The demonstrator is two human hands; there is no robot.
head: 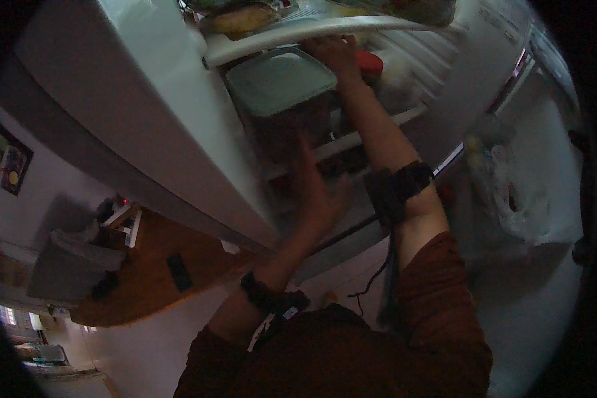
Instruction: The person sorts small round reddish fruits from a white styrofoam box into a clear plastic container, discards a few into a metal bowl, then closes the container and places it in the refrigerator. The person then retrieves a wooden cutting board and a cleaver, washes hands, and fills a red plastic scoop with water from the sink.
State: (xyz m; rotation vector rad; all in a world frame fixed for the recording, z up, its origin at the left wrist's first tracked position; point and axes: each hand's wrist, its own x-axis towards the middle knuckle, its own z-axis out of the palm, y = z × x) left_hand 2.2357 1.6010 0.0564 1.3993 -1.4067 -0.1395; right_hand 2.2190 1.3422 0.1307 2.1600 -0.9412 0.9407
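Note:
Before me is an open refrigerator, and in it sits a rectangular food container [291,127] with a pale lid [281,82]. My right hand [334,55] reaches in by the lid's back right corner, under the edge of the shelf above. Its fingertips are partly hidden, so I cannot tell whether they grip anything. Motion blurs my left hand [318,194], which is in front of the container with thumb and fingers apart and nothing visible in it. A red lid [369,63] shows just right of my right wrist.
A refrigerator shelf with a white front edge [308,32] runs over the container and bears several food items. A lower shelf edge [346,145] crosses below. The refrigerator door [502,104] stands at right, with a clear plastic bag [520,204] beyond. A dark cable [362,293] hangs near my body.

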